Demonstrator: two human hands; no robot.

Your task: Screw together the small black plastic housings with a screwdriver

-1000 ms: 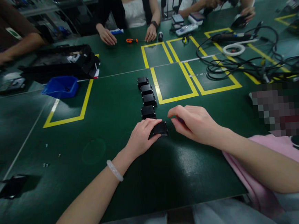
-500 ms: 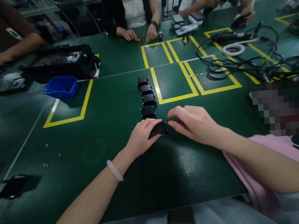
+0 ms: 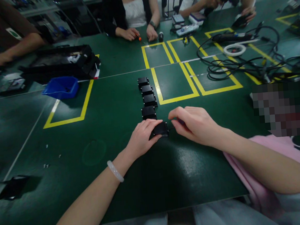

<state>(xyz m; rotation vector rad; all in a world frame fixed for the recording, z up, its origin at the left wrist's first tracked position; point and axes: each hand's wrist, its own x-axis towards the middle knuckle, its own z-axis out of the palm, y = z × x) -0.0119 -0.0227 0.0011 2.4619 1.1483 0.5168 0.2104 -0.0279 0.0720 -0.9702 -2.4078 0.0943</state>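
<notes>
A small black rectangular box (image 3: 161, 129) with bright screws at its corners lies on the green table (image 3: 114, 188). My left hand (image 3: 144, 135) grips it from the left, thumb on the near side and fingers over the far side. Just right of the box, my right hand (image 3: 192, 123) is closed in a pinch. A thin dark shaft reaches from its fingertips toward the box's right edge; the rest of this tool is mostly hidden in the hand. Beyond my left hand stand several similar black boxes (image 3: 149, 99) in a row.
Yellow tape outlines (image 3: 180, 99) mark the table. At left are a blue bin (image 3: 61, 88), black trays (image 3: 58, 64), small metal bits (image 3: 46, 165) and a dark flat piece (image 3: 14, 187). Tangled black cables (image 3: 221, 67) lie at right, a pink cloth (image 3: 267, 151) nearer. Co-workers sit opposite.
My left hand and the box stay put. The fingertips of my right hand have shifted very slightly right, and the thin shaft shows more. Opposite, a co-worker's hands moved a little with an orange-tipped item.
</notes>
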